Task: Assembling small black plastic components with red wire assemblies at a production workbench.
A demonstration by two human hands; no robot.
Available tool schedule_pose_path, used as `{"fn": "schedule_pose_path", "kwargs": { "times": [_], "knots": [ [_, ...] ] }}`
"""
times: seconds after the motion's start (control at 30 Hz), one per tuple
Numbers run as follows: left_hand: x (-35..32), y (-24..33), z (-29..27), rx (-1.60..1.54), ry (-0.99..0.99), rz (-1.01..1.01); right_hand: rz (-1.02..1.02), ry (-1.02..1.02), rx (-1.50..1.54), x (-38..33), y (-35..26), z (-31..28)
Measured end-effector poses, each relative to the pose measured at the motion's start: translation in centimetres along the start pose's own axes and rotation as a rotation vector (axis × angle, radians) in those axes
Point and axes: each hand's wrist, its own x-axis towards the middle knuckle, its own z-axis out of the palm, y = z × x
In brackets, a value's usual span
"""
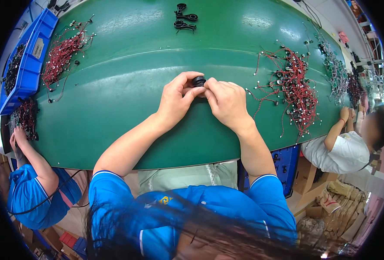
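Note:
A small round black part (198,81) is held up over the middle of the green table (114,143). The fingers and thumb of my left hand (177,96) are closed around its left side. My right hand (227,100) meets it from the right, with thumb and fingertips pinched together at its edge. Whatever those right fingertips grip is hidden behind them. Both forearms rise from the table's near edge, and the hands nearly touch.
Tangled red-and-black wires with small round ends form a large pile (297,93) at right and a smaller pile (64,54) at left. Black ring-shaped parts (185,18) lie at the far side. A blue bin (32,54) stands far left. Co-workers sit on both sides.

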Motion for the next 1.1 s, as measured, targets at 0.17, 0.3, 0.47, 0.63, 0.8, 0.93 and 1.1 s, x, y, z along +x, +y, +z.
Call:
{"fn": "schedule_pose_path", "kwargs": {
  "times": [0.17,0.3,0.47,0.63,0.8,0.93,1.1],
  "knots": [
    [-0.1,0.7,0.0,0.129,-0.02,-0.044,0.01,-0.048,0.002,-0.1,-0.1,-0.3],
    [0.3,-0.3,0.2,0.191,-0.003,0.09,0.064,-0.101,0.014,-0.3,0.4,0.0],
    [0.6,0.9,0.0,0.166,0.011,0.016,0.082,-0.072,0.126,0.1,0.0,0.0],
    [0.3,0.9,-0.4,0.093,0.042,-0.032,0.077,-0.134,0.162,0.6,-1.0,-0.5],
    [0.4,-0.6,0.2,0.018,-0.041,-0.022,0.165,-0.212,0.157,-0.3,-0.6,-1.1],
    [0.1,0.1,-0.1,0.054,-0.026,-0.009,0.152,-0.2,0.226,-0.7,-0.5,-0.6],
    [0.3,0.1,-0.3,0.09,0.018,0.003,0.176,-0.208,0.252,-0.6,-0.1,0.1]
  ]
}}
